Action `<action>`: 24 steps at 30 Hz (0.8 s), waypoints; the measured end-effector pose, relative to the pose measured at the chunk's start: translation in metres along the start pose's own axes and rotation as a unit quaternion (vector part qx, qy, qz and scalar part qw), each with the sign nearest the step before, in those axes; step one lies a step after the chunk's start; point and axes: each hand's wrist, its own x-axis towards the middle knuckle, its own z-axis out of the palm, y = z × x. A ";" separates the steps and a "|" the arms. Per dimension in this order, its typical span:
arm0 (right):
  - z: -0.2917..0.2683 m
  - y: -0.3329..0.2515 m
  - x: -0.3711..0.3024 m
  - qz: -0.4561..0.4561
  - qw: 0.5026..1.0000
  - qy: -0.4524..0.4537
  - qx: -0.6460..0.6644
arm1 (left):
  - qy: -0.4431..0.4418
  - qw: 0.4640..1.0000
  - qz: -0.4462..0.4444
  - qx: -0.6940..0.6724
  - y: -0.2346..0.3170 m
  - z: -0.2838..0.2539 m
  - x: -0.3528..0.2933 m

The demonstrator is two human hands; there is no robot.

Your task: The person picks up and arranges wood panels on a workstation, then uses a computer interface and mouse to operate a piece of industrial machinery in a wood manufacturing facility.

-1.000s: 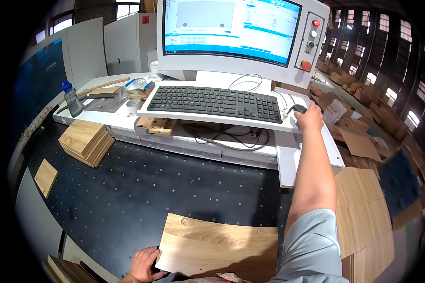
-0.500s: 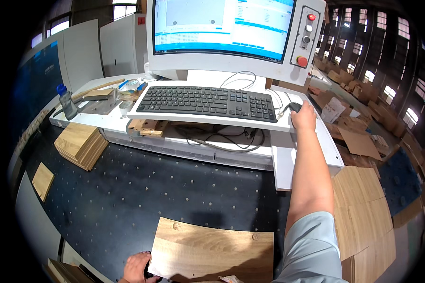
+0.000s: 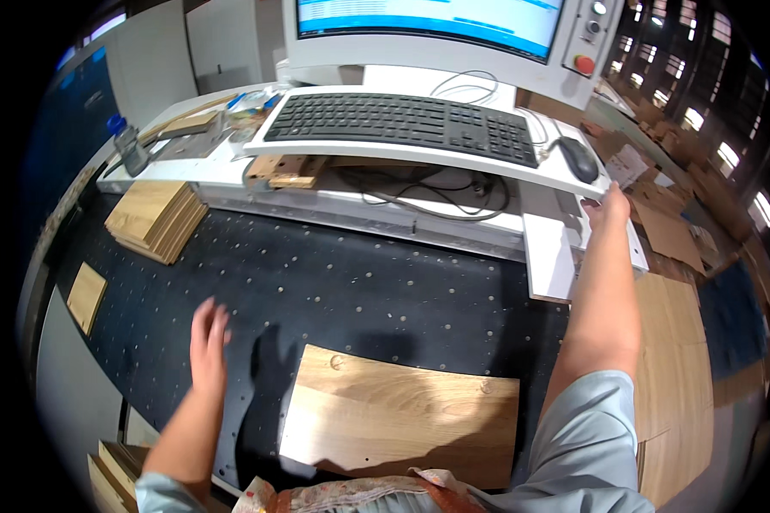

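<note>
My left hand (image 3: pixel 208 344) hangs over the black worktable, fingers stretched out and holding nothing. To its right lies a rectangular wood-grain panel (image 3: pixel 402 421), flat, with two round marks near its far corners and a small dark hole near its front edge. Neither hand touches it. My right hand (image 3: pixel 607 208) is at the right front edge of the white keyboard shelf (image 3: pixel 488 164), just below the black mouse (image 3: pixel 578 159). Its thumb stands apart from the fingers, which are partly hidden, and nothing shows in it. The black keyboard (image 3: pixel 402 121) lies on the shelf.
A stack of wood panels (image 3: pixel 154 221) and one small board (image 3: pixel 86 297) sit on the left of the black worktable (image 3: pixel 351 282). A bottle (image 3: pixel 128 147) stands behind them. The monitor (image 3: pixel 428 26) is at the back. More wood sheets (image 3: pixel 672 368) lie at right.
My right hand has let go of the mouse and drawn back towards me. My left hand has left the panel's left edge and lifted forward and left. The view has tilted down.
</note>
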 end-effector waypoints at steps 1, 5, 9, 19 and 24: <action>0.002 0.006 -0.002 0.029 0.998 -0.020 0.043 | -0.020 0.998 -0.022 -0.059 0.001 0.006 0.033; 0.010 0.017 -0.013 0.081 0.984 -0.058 0.149 | -0.023 0.961 -0.079 -0.265 0.045 0.064 0.143; -0.002 0.018 -0.003 0.056 0.995 -0.061 0.062 | -0.038 0.921 -0.124 -0.367 0.108 0.129 0.200; -0.001 0.019 -0.009 0.047 0.997 -0.027 -0.049 | 0.012 0.858 -0.146 -0.493 0.093 0.158 0.235; 0.000 0.017 -0.011 0.047 0.997 -0.032 -0.056 | 0.018 0.869 -0.137 -0.475 0.083 0.157 0.243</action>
